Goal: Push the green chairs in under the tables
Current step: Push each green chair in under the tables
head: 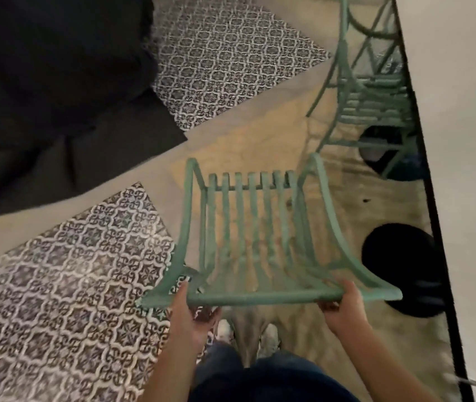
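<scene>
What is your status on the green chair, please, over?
Both hands on chair: left hand and right hand grip top rail of green chair. Chair still clear of white table. Black table base close beside it.

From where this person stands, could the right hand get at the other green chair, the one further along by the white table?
Probably not without stepping forward. The right hand grips the top rail of the near green chair, which stands between the person and the far green chair beside the white table.
</scene>
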